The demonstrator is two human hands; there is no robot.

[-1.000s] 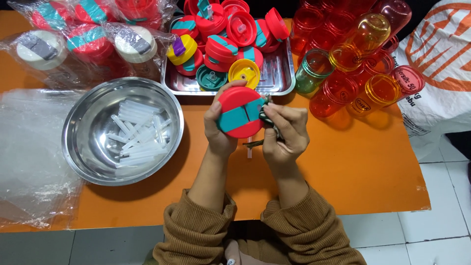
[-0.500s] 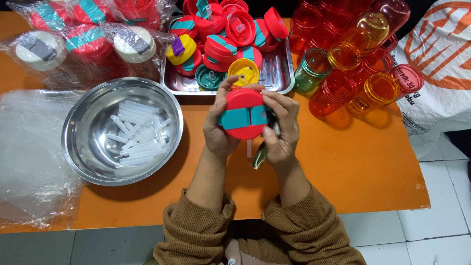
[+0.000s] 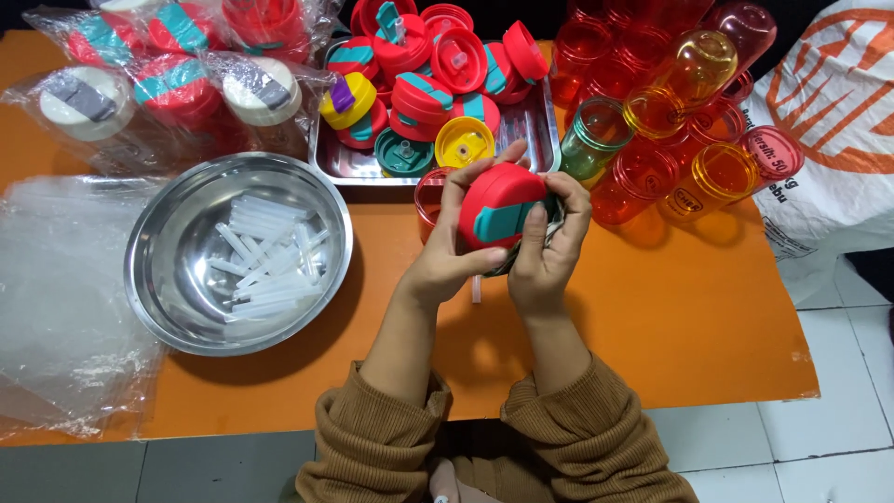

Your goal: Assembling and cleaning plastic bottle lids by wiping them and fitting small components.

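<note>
Fingers of the left hand [image 3: 445, 265] and right hand [image 3: 548, 261] wrap closed around the red lid [image 3: 496, 205], held above the orange desk [image 3: 708, 317]. Pressing evenly looks wise, keeping its teal flap [image 3: 503, 220] under the right thumb.

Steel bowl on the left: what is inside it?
The steel bowl holds a loose pile of short, clear plastic tubes, lying crosswise on its bottom. Whatever lies beneath the pile is covered. Neither hand touches the bowl.
</note>
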